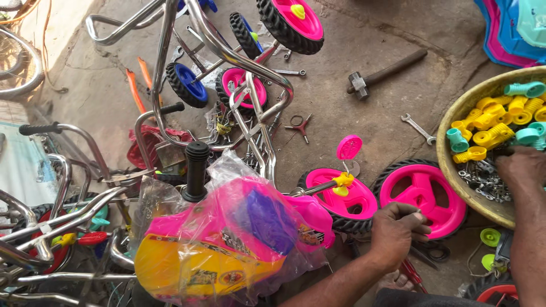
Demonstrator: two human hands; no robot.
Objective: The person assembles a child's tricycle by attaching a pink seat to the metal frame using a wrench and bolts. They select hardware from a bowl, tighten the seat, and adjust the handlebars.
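My left hand (396,232) rests low in the middle, fingers curled around a small thin metal piece, just below two pink wheels with black tyres (422,197). My right hand (523,166) reaches into a wide round basket (455,176) at the right, over small metal hardware (483,177); what its fingers hold is hidden. Yellow and teal plastic caps (495,128) fill the basket's far side. A pink and yellow plastic tricycle body in a clear bag (227,244) lies left of my left hand.
Chrome tricycle frames (222,54) with blue and pink wheels stand at the top and left. A hammer (382,74), a spanner (418,129) and a cross wrench (300,125) lie on the concrete floor. Scissors (432,250) lie near my left hand.
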